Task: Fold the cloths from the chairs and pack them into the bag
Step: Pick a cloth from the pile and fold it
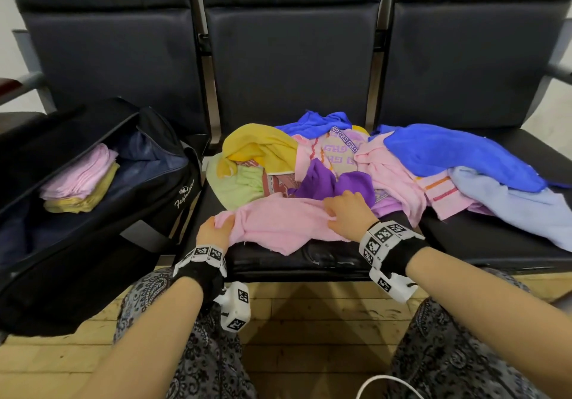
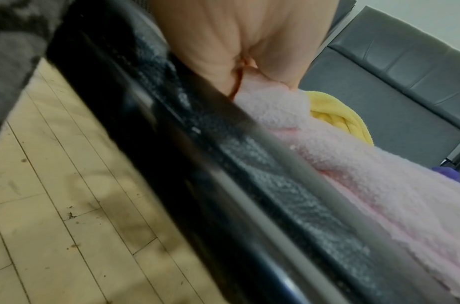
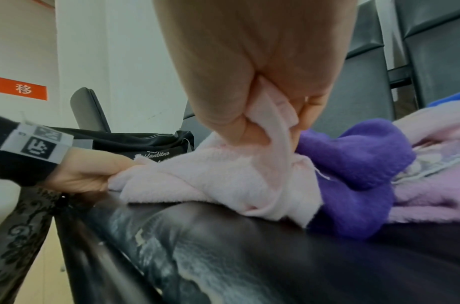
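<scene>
A pale pink cloth (image 1: 278,225) lies rumpled along the front of the middle seat (image 1: 309,259). My left hand (image 1: 213,231) grips its left end (image 2: 275,107), and my right hand (image 1: 346,210) pinches its right edge (image 3: 270,115) between thumb and fingers. In the right wrist view the left hand (image 3: 88,174) also shows, holding the same pink cloth (image 3: 202,176). Behind it lies a heap of cloths: purple (image 1: 334,182), yellow (image 1: 257,148), green (image 1: 235,188), patterned pink (image 1: 337,151) and blue (image 1: 448,151). The open black bag (image 1: 102,200) on the left seat holds folded pink (image 1: 80,172) and yellow cloths (image 1: 80,202).
Three dark padded chairs stand in a row with high backrests (image 1: 291,58). A light blue cloth (image 1: 513,206) spreads over the right seat. A wooden floor (image 1: 309,336) lies below, with my patterned trouser legs (image 1: 198,355) in front. A white cable (image 1: 377,383) shows at the bottom edge.
</scene>
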`<state>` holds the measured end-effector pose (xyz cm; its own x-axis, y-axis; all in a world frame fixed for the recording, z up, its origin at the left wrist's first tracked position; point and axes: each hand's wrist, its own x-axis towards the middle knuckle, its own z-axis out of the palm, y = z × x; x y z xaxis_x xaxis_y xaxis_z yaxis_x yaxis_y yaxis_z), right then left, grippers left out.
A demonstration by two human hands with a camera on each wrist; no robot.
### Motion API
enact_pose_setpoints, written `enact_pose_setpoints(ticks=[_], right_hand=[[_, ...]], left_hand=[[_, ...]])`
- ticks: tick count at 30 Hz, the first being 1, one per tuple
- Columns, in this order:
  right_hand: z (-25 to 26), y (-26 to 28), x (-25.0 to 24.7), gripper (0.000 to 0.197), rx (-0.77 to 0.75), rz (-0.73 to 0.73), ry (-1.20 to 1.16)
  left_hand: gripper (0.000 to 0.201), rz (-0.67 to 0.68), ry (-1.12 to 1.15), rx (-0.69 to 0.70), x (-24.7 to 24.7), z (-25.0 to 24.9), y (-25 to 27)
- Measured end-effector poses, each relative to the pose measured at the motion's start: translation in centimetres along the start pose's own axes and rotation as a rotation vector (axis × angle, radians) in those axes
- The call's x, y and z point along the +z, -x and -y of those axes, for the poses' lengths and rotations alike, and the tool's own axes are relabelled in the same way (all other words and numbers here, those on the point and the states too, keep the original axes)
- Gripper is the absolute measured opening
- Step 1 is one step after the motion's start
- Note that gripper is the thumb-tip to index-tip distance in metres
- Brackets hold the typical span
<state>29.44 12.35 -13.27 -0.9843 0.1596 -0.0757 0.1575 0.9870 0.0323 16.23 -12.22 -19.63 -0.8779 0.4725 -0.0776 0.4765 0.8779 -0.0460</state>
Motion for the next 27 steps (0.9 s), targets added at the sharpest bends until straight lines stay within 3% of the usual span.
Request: enact_pose_setpoints(ticks=[7, 12, 16, 19, 23, 27], right_hand=[[-0.9, 1.0, 0.6, 0.016, 0.042, -0.010, -0.071], [-1.1, 2.1, 1.6, 0.033, 0.049, -0.126, -0.429], [-2.4, 3.0, 2.4, 0.008, 0.084, -0.138, -0.640], [-3.2, 3.0, 3.0, 0.026, 0.194, -0.181, -0.695], [-3.5, 2.3, 2.9, 0.013, 0.267, -0.267, -0.724], [-3.2, 1.8, 2.7, 0.007, 0.205, -0.407, -0.703]], left_hand=[[0.025, -0.027, 0.017, 0.001, 0.5, 0.1, -0.3], [0.025, -0.021, 0.033, 0.006, 1.1, 0.4, -0.7], [0.023, -0.019, 0.062, -0.024, 1.4, 0.5, -1.0], [0.021, -0.011, 0.077, -0.037, 1.7, 0.6, -1.2], [0.020, -0.012, 0.063, -0.039, 1.8, 0.6, -1.2], [0.020, -0.010, 0.070, -0.037, 1.6, 0.6, -1.0]])
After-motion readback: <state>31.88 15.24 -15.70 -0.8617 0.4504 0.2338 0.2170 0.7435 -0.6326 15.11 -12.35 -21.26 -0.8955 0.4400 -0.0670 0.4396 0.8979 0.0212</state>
